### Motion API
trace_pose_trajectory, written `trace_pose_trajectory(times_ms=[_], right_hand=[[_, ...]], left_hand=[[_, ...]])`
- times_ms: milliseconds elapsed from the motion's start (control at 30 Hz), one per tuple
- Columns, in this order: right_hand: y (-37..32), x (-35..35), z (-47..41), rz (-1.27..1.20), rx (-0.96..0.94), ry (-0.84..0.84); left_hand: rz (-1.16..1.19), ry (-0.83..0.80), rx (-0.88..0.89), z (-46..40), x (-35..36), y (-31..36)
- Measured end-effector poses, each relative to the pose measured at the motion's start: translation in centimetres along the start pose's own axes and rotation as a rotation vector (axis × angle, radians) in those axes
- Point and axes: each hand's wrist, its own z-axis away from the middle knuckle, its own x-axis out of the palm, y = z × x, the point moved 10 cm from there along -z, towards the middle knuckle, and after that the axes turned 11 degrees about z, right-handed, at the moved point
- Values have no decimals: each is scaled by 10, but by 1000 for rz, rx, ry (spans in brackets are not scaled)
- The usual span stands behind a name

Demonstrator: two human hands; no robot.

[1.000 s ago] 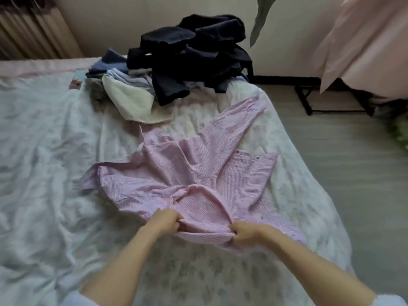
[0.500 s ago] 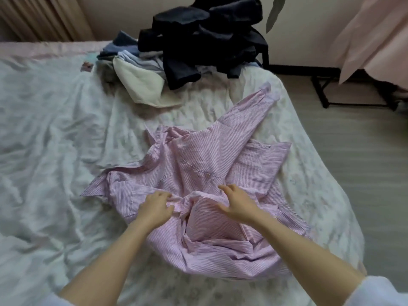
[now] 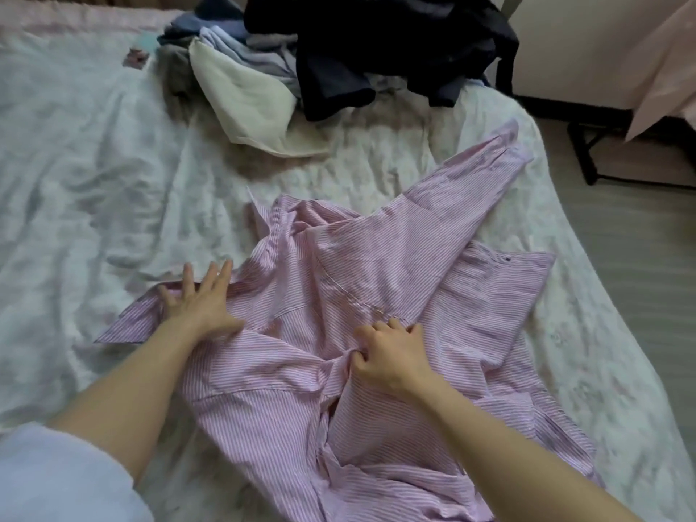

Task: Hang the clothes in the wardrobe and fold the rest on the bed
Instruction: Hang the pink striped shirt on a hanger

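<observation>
2 hands (image 3: 297, 333) on 1 pink striped shirt (image 3: 395, 295), 1 bed (image 3: 94, 163)

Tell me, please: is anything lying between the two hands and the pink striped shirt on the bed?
Nothing visible does. The left hand lies flat with straight fingers on the shirt near its left sleeve, and the right hand pinches a fold in the middle. The pile of clothes lies farther back on the bed, apart from the shirt.
</observation>
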Motion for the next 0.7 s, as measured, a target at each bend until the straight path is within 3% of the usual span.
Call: trace_pose_trajectory(times_ms=[300, 533, 600, 700], right_hand=[[16, -31, -4, -245, 53, -55], [4, -122, 35, -624, 65, 99], [1, -146, 56, -704, 68, 132], [4, -183, 92, -812, 73, 241]], left_hand=[[343, 8, 70, 3, -41, 56], [960, -111, 228, 104, -119, 113], [997, -145, 236, 137, -138, 126], [783, -150, 417, 185, -169, 164]])
